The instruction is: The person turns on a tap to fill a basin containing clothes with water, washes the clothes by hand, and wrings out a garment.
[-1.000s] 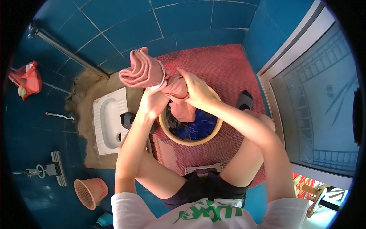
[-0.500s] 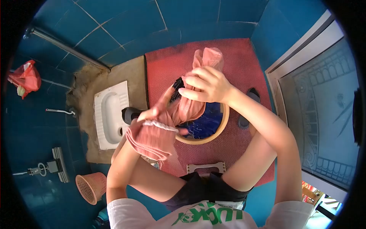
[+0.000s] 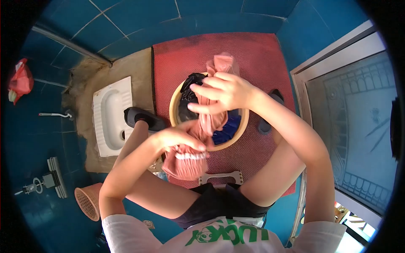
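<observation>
A pink garment [image 3: 185, 168] with a white-trimmed edge is stretched and bunched over a yellow basin [image 3: 174, 110]. My left hand [image 3: 179, 138] grips its lower part near the white trim, close to my knees. Higher up, my right hand [image 3: 230, 93] has hold of the middle, with some fingers spread over the cloth and the thumb hidden. A loose end of the garment sticks out beyond that hand. Inside the basin, dark blue cloth [image 3: 228, 130] lies on the right and black cloth [image 3: 185, 109] on the left.
The basin stands on a red mat [image 3: 257, 52] between my feet in dark slippers [image 3: 145, 120]. A low stool [image 3: 232, 178] is under me. At left are a squat toilet [image 3: 112, 111], a pink basket [image 3: 89, 203] and a mop head [image 3: 57, 177]. A glass-panelled door [image 3: 350, 126] is at right.
My left hand has turned over and drawn the garment's trimmed end toward me and slightly right. My right hand has shifted slightly with its fingers more spread. More black cloth shows in the basin.
</observation>
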Motion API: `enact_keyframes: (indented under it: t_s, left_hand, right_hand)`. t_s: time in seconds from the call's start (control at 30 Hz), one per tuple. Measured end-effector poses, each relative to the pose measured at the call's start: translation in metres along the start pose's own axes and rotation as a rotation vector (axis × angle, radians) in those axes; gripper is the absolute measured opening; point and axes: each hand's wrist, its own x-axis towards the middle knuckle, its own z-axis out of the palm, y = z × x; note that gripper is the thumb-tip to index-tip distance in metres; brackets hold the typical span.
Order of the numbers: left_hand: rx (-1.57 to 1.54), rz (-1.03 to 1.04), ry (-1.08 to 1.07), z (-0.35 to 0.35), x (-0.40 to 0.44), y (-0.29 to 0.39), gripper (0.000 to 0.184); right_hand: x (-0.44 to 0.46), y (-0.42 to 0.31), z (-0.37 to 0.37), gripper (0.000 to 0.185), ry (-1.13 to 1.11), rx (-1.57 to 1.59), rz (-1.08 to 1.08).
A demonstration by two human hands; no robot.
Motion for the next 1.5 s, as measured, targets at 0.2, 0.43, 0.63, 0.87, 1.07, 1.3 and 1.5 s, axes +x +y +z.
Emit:
enact_keyframes:
  t_s: [0.2, 0.43, 0.63, 0.87, 1.07, 1.3, 1.5]
  left_hand:
    - [0.974, 0.290, 0.807, -0.029, 0.015, -0.010, 0.049]
    - [1.433, 0.037, 1.064, -0.035, 0.040, -0.008, 0.045]
    - [1.607, -0.006, 1.088, -0.041, 0.052, -0.017, 0.037]
    - [1.787, 0.085, 1.103, -0.055, 0.047, -0.006, 0.039]
    - [2.022, 0.249, 1.176, -0.055, 0.040, 0.017, 0.044]
    - [2.225, 0.526, 1.281, -0.053, 0.026, 0.052, 0.027]
    - [2.337, 0.693, 1.333, -0.045, 0.019, 0.065, 0.016]
  right_hand:
    - [-0.010, -0.027, 0.026, 0.019, -0.491, 0.090, 0.328]
    - [-0.015, -0.033, 0.038, 0.019, -0.885, 0.379, 0.716]
    - [-0.022, -0.040, 0.054, 0.020, -1.028, 0.524, 0.897]
    - [-0.024, -0.042, 0.050, 0.025, -0.902, 0.584, 1.023]
    - [-0.027, -0.058, 0.056, 0.027, -0.536, 0.629, 1.262]
    - [0.001, -0.049, 0.042, 0.047, -0.295, 0.844, 1.548]
    - [0.010, -0.041, 0.036, 0.047, -0.189, 1.010, 1.590]
